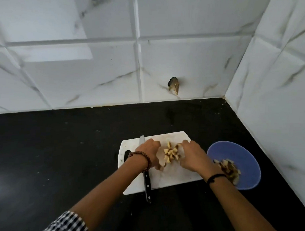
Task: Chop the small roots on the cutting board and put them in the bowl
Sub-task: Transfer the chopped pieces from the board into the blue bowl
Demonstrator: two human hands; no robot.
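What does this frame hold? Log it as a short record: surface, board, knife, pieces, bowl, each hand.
surface: black counter, white tiled walls
board: white cutting board, beside the bowl
knife: knife lying on the board's left part, handle over the near edge, not gripped
pieces: chopped root pieces heaped on the board between both hands
bowl: blue bowl, already holding some pieces
left hand: cupped beside the heap
right hand: cupped on the heap's other side

Cutting board [177, 177] on counter [62, 154], near wall corner; bowl [246, 156] just right of board; knife [146, 176] lies along board's left part, handle overhanging near edge; chopped root pieces [171, 153] piled mid-board between left hand [148, 154] and right hand [192, 157]; more pieces in bowl [229, 169].
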